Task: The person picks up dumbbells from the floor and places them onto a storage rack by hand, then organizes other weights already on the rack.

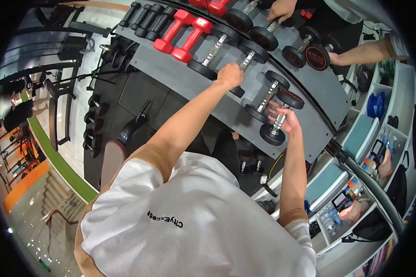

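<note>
My left hand (230, 76) is closed round the chrome handle of a black dumbbell (253, 51) on the grey rack (171, 76). My right hand (289, 121) is at another black dumbbell (272, 134), which has a chrome handle and a ring of red lettering on its upper head. The fingers of that hand are spread and reach past the handle, not wrapped round it. Just left of it lies a further black dumbbell (267, 98) with a chrome handle. Beyond my left hand lies one more chrome-handled dumbbell (212, 51).
Two red dumbbells (193, 40) and several small black ones (148, 21) line the rack's far left. Behind the rack a mirror (323, 87) reflects hands and dumbbells. White shelves (342, 226) with bags and bottles stand at right. A padded bench (113, 161) is at left.
</note>
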Demonstrator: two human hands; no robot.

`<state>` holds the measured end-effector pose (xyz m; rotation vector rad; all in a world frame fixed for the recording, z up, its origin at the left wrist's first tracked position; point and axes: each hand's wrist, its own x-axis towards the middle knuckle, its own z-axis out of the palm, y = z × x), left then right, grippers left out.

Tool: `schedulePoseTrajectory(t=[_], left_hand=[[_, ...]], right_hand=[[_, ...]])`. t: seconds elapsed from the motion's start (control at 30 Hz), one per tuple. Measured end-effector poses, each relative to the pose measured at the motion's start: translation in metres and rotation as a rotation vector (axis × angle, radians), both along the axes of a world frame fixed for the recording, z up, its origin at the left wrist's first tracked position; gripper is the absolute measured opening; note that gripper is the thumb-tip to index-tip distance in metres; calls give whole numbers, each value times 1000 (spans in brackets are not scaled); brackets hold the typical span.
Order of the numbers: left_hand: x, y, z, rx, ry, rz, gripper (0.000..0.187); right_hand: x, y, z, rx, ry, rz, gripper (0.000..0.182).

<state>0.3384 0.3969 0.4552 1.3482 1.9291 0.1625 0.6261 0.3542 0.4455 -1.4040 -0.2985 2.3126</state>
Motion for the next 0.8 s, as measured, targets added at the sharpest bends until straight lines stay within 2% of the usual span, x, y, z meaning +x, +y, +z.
schedulePoseTrajectory(t=[0.03,0.07,0.13,0.2,0.27,0.3,0.4,0.43,0.47,0.57,0.63,0.67,0.73,0.77,0.8], left_hand=[[1,4,-4,-105,-3,-94,32],[5,3,-5,-111,-17,-83,32],[9,2,-8,-67,104,-102,32],[12,1,-8,-68,98,-83,31],[16,-2,-8,-66,106,-78,31],[20,-3,-10,-38,136,-63,30],[32,-3,-11,7,204,-44,25],[36,-5,-10,22,234,-39,23],[38,-7,-5,22,241,-51,23],[35,-7,3,5,238,-106,23],[34,-3,-1,-48,259,-115,30],[34,-3,0,-40,267,-129,30],[33,-1,1,-66,293,-153,37],[31,3,-8,-129,286,-183,42],[30,7,-15,-168,278,-186,43]], right_hand=[[1,6,-4,-60,29,27,55],[2,7,-7,-66,15,39,55],[2,11,-16,-26,201,36,52],[1,13,-28,-3,259,51,52],[-1,15,-48,41,449,67,58],[-12,15,-47,100,513,64,69],[-41,17,-44,155,604,66,75],[-42,14,-65,149,600,38,77],[-64,15,-31,138,630,23,58],[-66,7,-59,106,646,-45,53],[-64,9,-65,18,816,-105,16],[-62,7,-69,30,824,-117,16],[-56,0,-77,69,620,-113,18],[-58,-2,-48,89,482,-80,26],[-52,-10,-40,100,482,-107,26]])
